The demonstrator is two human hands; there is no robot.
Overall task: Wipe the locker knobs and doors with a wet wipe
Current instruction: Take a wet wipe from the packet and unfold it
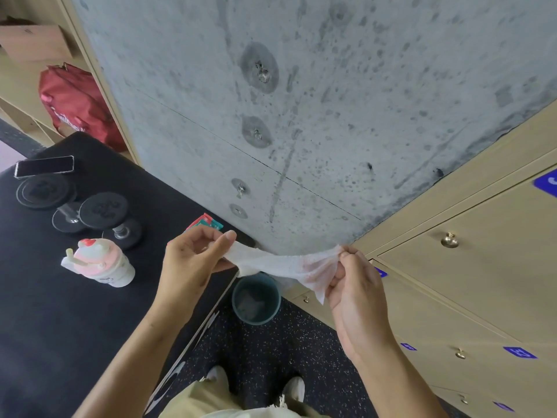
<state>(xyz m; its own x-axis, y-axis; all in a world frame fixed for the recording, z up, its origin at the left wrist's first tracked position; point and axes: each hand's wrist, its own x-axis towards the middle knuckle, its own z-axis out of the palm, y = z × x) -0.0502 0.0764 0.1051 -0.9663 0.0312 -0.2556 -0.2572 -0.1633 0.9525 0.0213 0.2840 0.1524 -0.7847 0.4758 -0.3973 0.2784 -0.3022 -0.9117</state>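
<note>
A white wet wipe (283, 263) is stretched between both hands in the middle of the view. My left hand (193, 260) pinches its left end and my right hand (355, 285) pinches its right end. Beige locker doors (470, 282) with blue number tags fill the right side. A brass knob (449, 239) sits on the upper door, a smaller knob (460, 353) on a lower one. The hands are left of the lockers and do not touch them.
A black bench (60, 312) at left carries a phone (44, 166), two dumbbells (78, 206), a white and pink bottle (99, 263) and a wipes packet (206, 223). A teal bin (256, 298) stands on the speckled floor. A concrete pillar (301, 101) rises ahead.
</note>
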